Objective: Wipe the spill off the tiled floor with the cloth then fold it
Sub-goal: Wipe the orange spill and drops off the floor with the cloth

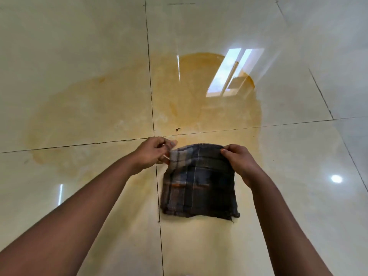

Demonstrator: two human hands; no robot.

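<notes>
Two bare forearms reach forward over a glossy cream tiled floor. Beyond both hands, a wide orange-brown spill spreads across the tile joints. A dark plaid cloth, folded into a rough square, hangs between the hands. The left hand pinches its upper left corner; the right hand pinches its upper right corner.

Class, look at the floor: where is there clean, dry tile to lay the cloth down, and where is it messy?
Clean tile lies far right beyond the spill and top left. The middle is stained, including under the cloth that both hands, left and right, hold.
</notes>
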